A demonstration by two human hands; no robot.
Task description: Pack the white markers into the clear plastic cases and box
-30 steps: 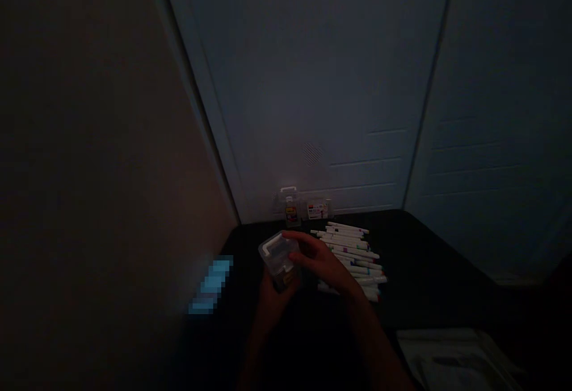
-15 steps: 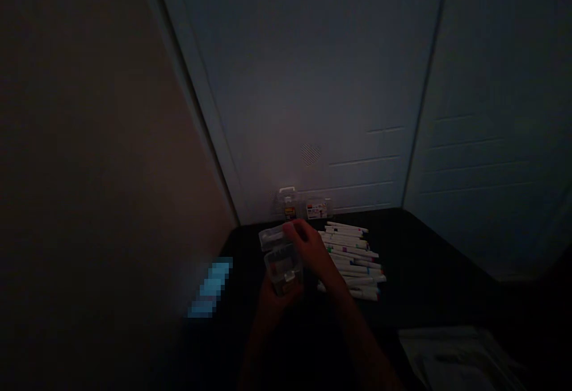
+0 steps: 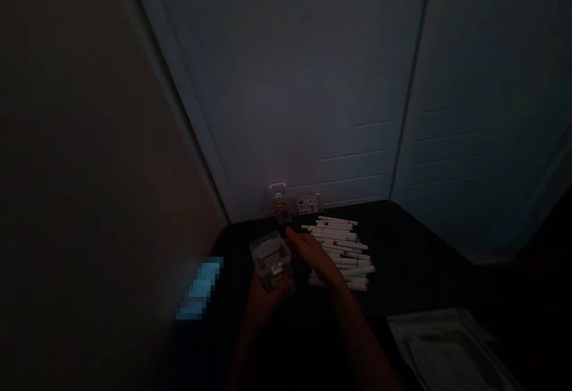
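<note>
The scene is very dark. My left hand [image 3: 261,300] grips a small clear plastic box [image 3: 270,263] from below, holding it above a black table [image 3: 415,260]. Fingers of my right hand [image 3: 310,254] rest against the box's right side near its lid. Just right of my hands lies a pile of several white markers [image 3: 342,251] with coloured caps.
A second clear case with a handle [image 3: 279,202] and a small labelled box [image 3: 308,205] stand against the pale wall at the table's back edge. A whitish plastic sheet or bag [image 3: 447,349] lies at the front right. A blue blurred patch [image 3: 199,289] glows at the left.
My right hand lifted the box's lid half a second ago; now the lid sits down on the box again and the hand rests beside it. The view shifted slightly.
</note>
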